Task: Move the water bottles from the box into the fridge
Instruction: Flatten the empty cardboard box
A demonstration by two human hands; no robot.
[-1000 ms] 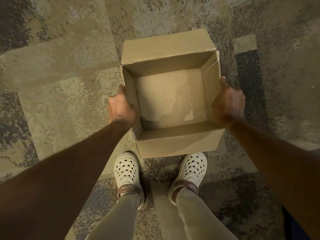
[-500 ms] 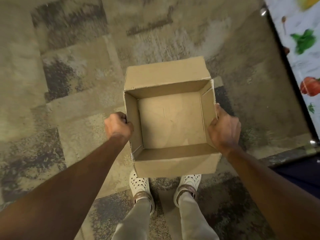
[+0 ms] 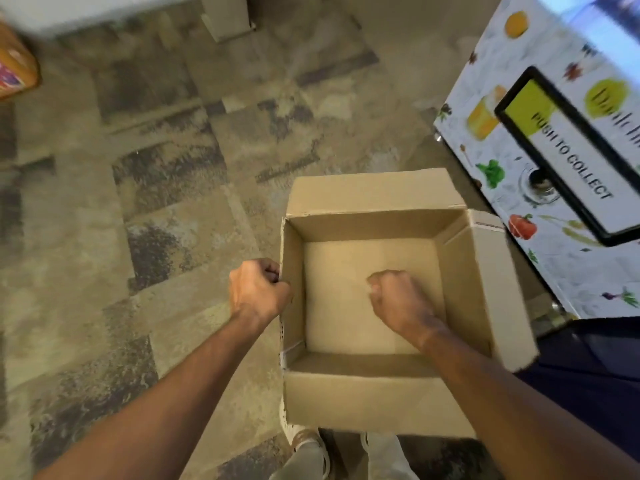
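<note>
Box [image 3: 370, 296] looks empty, light and a little floppy, so your left hand [image 3: 258, 289] gripping its side wall suffices, while your right hand [image 3: 398, 301] hovers fisted, holding nothing.

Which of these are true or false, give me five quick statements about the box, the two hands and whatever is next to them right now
1. The cardboard box has no water bottles in it. True.
2. The left hand grips the box's left wall. True.
3. The right hand grips the box's right wall. False: it is a fist above the open box, holding nothing, apart from the right wall.
4. A panel reading PUSH TO COLLECT sits on the printed cabinet to the right of the box. True.
5. The box's flaps are folded shut. False: the box is open at the top, with its bare bottom in view.
</note>
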